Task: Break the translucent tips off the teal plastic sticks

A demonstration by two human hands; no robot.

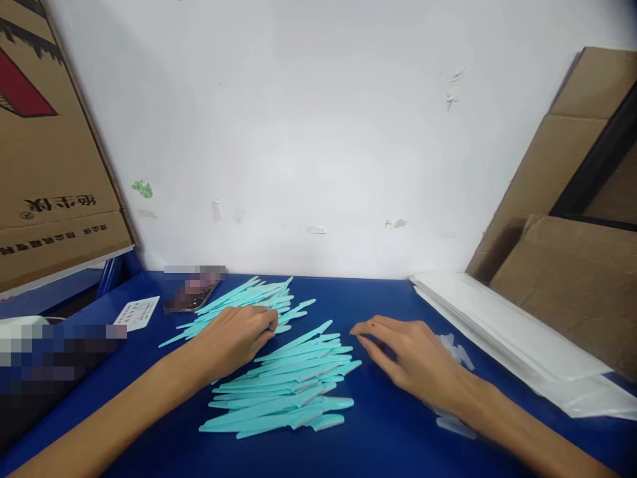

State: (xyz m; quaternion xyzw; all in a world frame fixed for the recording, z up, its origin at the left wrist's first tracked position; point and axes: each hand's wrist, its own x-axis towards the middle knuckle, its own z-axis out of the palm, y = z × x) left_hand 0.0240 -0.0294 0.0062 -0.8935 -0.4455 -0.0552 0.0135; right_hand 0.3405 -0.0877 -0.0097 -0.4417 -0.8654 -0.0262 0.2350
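Observation:
Slim turquoise eyebrow razors (279,384) lie in a loose, overlapping row on the blue table. Behind them is a second heap of turquoise razors (269,292), partly covered by my left hand (239,332). That hand is closed over the gap between the two heaps, its fingers curled in; whatever they hold is hidden. My right hand (403,352) is just right of the front row. Its thumb and forefinger come together in a pinch near the razor tips, and I cannot make out anything between them. Small translucent plastic pieces (455,352) lie beyond and beneath my right wrist.
White sheets or flat bags (512,338) are stacked at the right, beside cardboard (572,285). At the left are a phone (202,292), a printed card (137,313) and a blurred dark item (54,378). A large carton (54,153) stands farther left. A white wall (318,133) closes off the back.

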